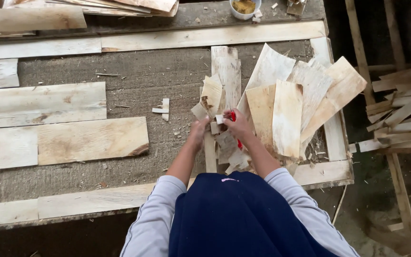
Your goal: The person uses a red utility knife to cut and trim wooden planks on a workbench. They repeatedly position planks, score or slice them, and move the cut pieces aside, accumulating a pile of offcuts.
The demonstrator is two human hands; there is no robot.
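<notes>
A: Hands?
B: My right hand (pixel 238 124) is closed around a red cutter (pixel 234 117); my left hand (pixel 199 132) pinches a small veneer scrap (pixel 214 127) lying between them, above the desk (pixel 134 76).
A: Veneer pile (pixel 286 104)?
B: Just beyond the right hand.

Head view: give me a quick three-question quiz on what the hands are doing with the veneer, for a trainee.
1. True or false: the right hand holds a red-handled tool.
2. Multiple choice: the fanned pile of veneer sheets lies (A) to the left of the hands, (B) to the right of the hands, (C) on the floor.
3. Short answer: what does the left hand touch?

Key:
1. True; red shows above and below the closed fingers.
2. B; the sheets spread out on the workbench to the right.
3. Small veneer offcuts stacked between the two hands.
</notes>
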